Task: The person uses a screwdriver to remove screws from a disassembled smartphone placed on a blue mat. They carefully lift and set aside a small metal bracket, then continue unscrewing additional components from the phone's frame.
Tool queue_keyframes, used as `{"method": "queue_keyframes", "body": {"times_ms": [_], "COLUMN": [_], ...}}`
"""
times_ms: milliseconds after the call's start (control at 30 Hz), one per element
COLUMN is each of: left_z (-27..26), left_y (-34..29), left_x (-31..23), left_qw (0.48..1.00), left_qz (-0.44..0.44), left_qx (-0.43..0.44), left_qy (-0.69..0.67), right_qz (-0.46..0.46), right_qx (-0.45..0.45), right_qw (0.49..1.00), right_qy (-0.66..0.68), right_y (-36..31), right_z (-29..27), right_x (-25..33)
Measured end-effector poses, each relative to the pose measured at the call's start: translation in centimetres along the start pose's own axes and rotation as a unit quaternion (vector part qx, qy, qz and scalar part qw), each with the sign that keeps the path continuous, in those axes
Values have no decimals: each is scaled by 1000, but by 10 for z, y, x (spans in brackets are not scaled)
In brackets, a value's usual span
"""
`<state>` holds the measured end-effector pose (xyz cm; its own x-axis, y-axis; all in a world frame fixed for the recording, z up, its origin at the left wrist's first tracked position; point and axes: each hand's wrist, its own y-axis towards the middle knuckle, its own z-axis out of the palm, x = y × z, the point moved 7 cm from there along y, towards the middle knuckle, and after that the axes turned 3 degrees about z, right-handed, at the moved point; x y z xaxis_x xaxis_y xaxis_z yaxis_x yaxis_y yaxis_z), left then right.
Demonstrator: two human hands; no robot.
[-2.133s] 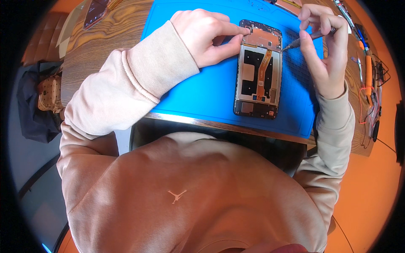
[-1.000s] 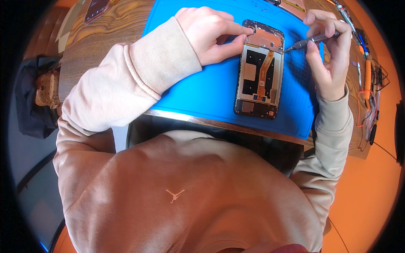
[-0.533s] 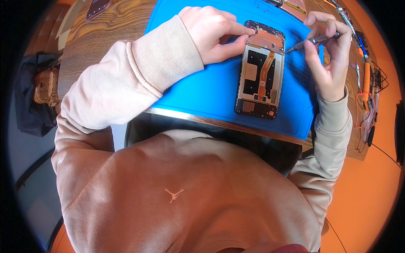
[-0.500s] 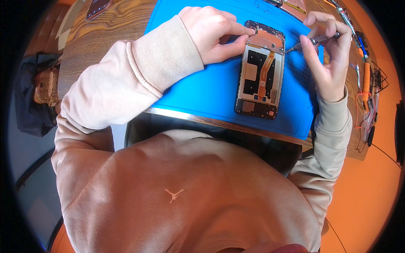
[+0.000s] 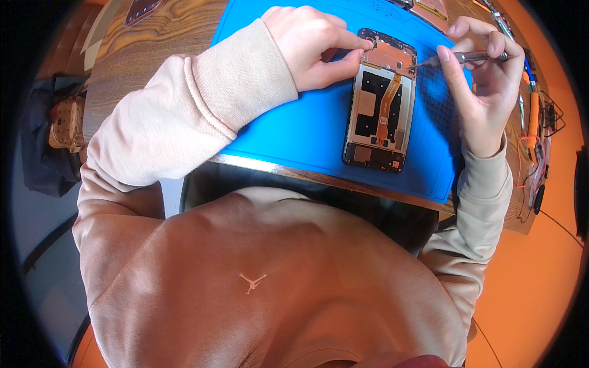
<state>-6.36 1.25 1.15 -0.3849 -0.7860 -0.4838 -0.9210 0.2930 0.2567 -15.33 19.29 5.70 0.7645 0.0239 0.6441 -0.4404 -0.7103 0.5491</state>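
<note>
An opened smartphone (image 5: 364,105) lies on a blue work mat (image 5: 294,135), its inside facing up. Copper-coloured plating covers its upper part, and an orange ribbon cable (image 5: 386,110) runs down the middle. At the upper left edge, my left hand (image 5: 310,52) grips the phone between thumb and forefinger, the other fingers curled. My right hand (image 5: 488,92) holds a slim grey screwdriver (image 5: 471,56) almost level from the right. Its thin tip reaches over the right side of the copper-coloured plate; whether it touches a screw is too small to tell.
Beneath the mat is a wooden table (image 5: 184,27). Another phone (image 5: 142,11) lies at the far left, and phone parts (image 5: 429,12) sit beyond the mat. Along the right edge are several tools, among them an orange-handled one (image 5: 532,116), with cables and a black wire rack (image 5: 553,116).
The screwdriver tip has moved up from the phone's right edge onto the copper-coloured plate, and the handle lies flatter. My right hand shifted slightly right. My left hand stays in place.
</note>
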Motion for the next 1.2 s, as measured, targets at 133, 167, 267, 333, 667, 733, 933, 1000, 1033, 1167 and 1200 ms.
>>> {"method": "queue_keyframes", "body": {"times_ms": [133, 167, 267, 333, 667, 733, 933, 1000, 1033, 1167, 1200], "left_z": [-7, -9, -13, -14, -5, -7, -7, -12, -13, -12, -12], "left_y": [3, 3, 2, 1, 3, 3, 3, 2, 1, 2, 2], "left_x": [-8, -11, -17, -18, -9, -9, -11, -14, -16, -15, -16], "left_qw": [1000, 999, 998, 997, 999, 999, 999, 998, 998, 999, 998], "left_qz": [11, 22, 46, 50, 11, 19, 13, 34, 44, 30, 39], "left_qx": [-17, -27, -49, -53, -27, -32, -27, -43, -50, -36, -39], "left_qy": [-17, -19, -20, -16, -20, -29, -17, -17, -17, -26, -28], "right_qz": [13, 13, 23, 20, 16, -7, -11, -7, -11, -28, -33], "right_qx": [4, 15, 18, 20, 12, 12, -12, -16, -15, -8, -6], "right_qw": [999, 999, 999, 999, 1000, 999, 998, 999, 999, 998, 998], "right_qy": [48, 26, 13, 18, 10, -40, -69, -37, -34, -50, -57], "right_y": [-3, -4, -4, -4, -1, 1, 2, 2, 2, 0, -1], "right_z": [12, 15, 18, 18, 23, 25, 24, 25, 25, 24, 24], "right_x": [-1, -1, -2, -2, 4, 10, 16, 13, 12, 11, 12]}}
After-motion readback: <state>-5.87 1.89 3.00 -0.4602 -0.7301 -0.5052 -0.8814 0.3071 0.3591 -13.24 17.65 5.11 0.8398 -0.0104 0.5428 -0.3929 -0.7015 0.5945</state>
